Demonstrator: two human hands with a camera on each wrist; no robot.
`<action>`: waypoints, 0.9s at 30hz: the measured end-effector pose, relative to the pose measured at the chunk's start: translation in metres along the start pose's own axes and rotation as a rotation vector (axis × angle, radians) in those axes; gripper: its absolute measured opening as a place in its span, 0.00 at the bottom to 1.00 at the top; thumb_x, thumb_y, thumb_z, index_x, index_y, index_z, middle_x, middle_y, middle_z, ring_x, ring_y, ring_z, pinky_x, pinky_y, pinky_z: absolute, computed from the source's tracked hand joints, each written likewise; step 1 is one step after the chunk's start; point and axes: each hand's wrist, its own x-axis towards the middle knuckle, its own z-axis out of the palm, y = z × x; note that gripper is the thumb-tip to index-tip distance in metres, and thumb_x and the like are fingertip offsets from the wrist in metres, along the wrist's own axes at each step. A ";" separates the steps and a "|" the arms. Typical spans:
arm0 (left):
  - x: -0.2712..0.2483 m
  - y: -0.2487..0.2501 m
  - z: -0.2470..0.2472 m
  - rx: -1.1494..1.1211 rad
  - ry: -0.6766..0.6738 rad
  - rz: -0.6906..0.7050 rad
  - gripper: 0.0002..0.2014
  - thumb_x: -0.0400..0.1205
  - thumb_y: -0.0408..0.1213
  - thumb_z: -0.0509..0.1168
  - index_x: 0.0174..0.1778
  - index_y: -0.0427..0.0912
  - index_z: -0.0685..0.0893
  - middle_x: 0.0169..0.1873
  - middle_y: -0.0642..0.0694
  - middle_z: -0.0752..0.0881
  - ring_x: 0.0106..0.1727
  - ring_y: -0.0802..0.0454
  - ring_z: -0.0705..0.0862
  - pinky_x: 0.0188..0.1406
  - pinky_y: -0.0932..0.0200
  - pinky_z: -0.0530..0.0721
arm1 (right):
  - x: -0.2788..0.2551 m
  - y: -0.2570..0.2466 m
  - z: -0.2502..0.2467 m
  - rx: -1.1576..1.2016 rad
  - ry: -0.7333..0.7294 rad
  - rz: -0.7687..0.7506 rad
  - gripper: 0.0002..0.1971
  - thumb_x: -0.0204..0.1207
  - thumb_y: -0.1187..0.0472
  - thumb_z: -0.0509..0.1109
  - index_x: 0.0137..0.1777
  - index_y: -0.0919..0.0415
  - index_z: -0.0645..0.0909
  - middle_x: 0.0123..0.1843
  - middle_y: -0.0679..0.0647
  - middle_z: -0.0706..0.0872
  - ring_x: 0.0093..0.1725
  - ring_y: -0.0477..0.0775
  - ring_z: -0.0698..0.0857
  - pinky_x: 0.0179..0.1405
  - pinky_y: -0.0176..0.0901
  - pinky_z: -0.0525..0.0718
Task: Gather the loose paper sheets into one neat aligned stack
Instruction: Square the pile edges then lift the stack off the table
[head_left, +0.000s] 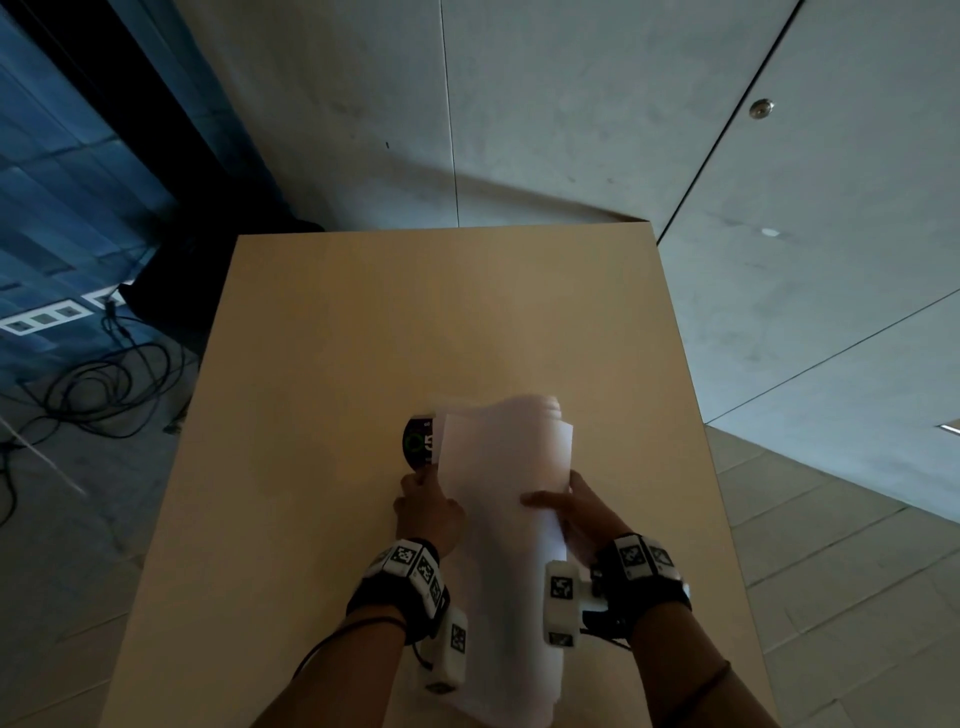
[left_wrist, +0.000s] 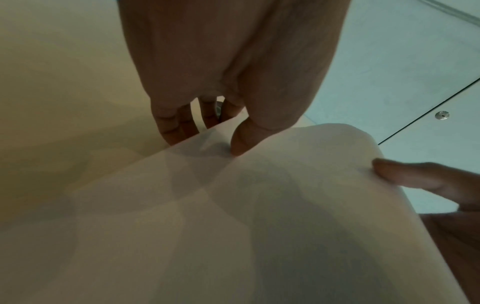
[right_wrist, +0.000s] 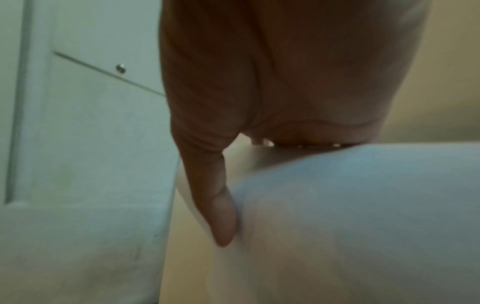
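Observation:
A bundle of white paper sheets (head_left: 506, 499) is lifted above the light wooden table (head_left: 322, 364), bowed upward and blurred. My left hand (head_left: 428, 512) pinches its left edge, thumb on top of the paper sheets (left_wrist: 233, 205), fingers underneath. My right hand (head_left: 579, 512) grips the right edge, thumb laid across the top and fingers below. In the right wrist view the thumb presses the curved paper sheets (right_wrist: 350, 216). The sheets' far edges look uneven.
A dark round disc with a green ring (head_left: 418, 441) lies on the table, half hidden under the papers' left far corner. Grey floor tiles (head_left: 779, 156) surround the table; cables (head_left: 98, 389) lie on the floor at left.

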 end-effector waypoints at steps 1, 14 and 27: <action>-0.001 -0.001 0.000 0.001 -0.004 -0.002 0.29 0.82 0.37 0.58 0.81 0.49 0.61 0.77 0.37 0.61 0.70 0.29 0.68 0.69 0.41 0.70 | -0.001 0.002 -0.006 0.023 -0.031 -0.003 0.49 0.47 0.60 0.91 0.72 0.61 0.75 0.66 0.65 0.86 0.65 0.72 0.85 0.64 0.73 0.83; -0.007 -0.026 -0.015 -0.725 -0.124 0.019 0.47 0.75 0.38 0.75 0.84 0.56 0.53 0.71 0.45 0.78 0.68 0.39 0.80 0.67 0.39 0.78 | -0.059 -0.019 -0.024 -0.153 -0.168 -0.243 0.24 0.63 0.73 0.82 0.62 0.69 0.86 0.59 0.66 0.91 0.60 0.68 0.90 0.66 0.67 0.84; -0.076 0.009 -0.077 -0.751 0.272 0.589 0.12 0.79 0.29 0.69 0.54 0.50 0.85 0.49 0.54 0.90 0.48 0.63 0.89 0.49 0.65 0.86 | -0.116 -0.069 -0.017 -0.180 0.053 -0.810 0.19 0.71 0.71 0.75 0.51 0.44 0.89 0.55 0.57 0.93 0.58 0.62 0.90 0.61 0.60 0.87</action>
